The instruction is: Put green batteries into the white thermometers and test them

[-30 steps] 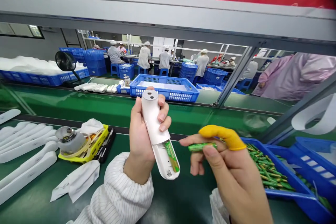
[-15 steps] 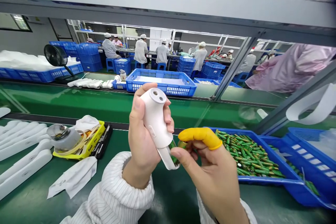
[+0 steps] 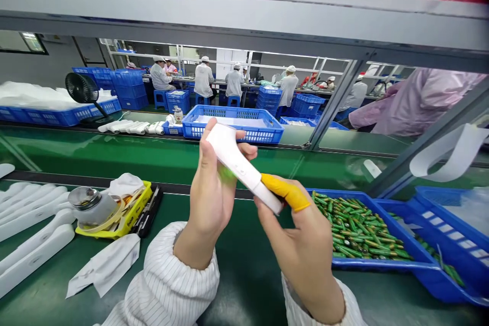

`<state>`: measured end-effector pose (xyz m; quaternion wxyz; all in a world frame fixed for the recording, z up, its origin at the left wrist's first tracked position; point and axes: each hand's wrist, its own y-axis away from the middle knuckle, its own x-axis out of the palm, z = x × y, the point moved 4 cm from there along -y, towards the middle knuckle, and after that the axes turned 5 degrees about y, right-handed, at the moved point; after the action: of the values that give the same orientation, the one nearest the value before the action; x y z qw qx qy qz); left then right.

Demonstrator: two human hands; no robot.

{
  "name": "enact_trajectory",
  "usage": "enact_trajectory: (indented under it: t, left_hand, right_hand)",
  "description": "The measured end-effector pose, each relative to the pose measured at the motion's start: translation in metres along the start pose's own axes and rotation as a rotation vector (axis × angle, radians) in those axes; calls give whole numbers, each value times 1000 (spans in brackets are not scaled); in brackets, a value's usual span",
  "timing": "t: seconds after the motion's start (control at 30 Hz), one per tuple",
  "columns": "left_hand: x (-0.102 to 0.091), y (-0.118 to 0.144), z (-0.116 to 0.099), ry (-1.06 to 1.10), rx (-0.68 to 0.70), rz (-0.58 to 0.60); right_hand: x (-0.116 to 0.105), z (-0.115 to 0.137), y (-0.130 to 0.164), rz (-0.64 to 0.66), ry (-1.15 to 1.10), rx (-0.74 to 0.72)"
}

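Note:
A white forehead thermometer is held up between both hands, tilted, its handle sloping down to the right. My left hand wraps the head end from behind, thumb and fingertips on its edges. A green glow shows on the palm beneath the body. With a yellow finger cot on the index finger, my right hand pinches the lower end of the handle. The handle's underside faces away, so I cannot see into it. Green batteries with gold ends fill a blue tray to the right.
More white thermometers lie at left beside a yellow tray with a metal-topped jar. A white cloth lies in front. Beyond stand a blue crate, a black fan and a slanted metal post. Co-workers sit farther off.
The thermometer has turned from upright, holes facing me, to a slant with its side showing. The green battery seen at its open handle is now out of sight. The right hand grips the handle's end.

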<state>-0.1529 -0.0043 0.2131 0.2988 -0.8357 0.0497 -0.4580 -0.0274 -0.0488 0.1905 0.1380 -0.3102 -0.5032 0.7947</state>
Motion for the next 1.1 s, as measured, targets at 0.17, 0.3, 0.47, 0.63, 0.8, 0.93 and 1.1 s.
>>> enact_trajectory:
  t: [0.17, 0.3, 0.47, 0.63, 0.8, 0.93, 1.1]
  left_hand:
    - [14, 10, 8, -139, -210, 349]
    - [14, 12, 11, -172, -184, 352]
    - [11, 10, 8, -163, -214, 338]
    - [2, 2, 4, -152, -227, 415]
    - [-3, -4, 10, -44, -159, 478]
    - [-6, -5, 18, -54, -195, 568]
    - [-6, -8, 21, 5, -170, 634]
  right_hand:
    - [-10, -15, -6, -15, -265, 293]
    - [-13, -11, -7, 20, -396, 351]
    - [-13, -9, -7, 81, -492, 375]
    - [-13, -8, -9, 151, -577, 416]
    - [-11, -10, -7, 146, -615, 451]
    - [-10, -12, -6, 110, -695, 484]
    - [-8, -8, -5, 166, -778, 496]
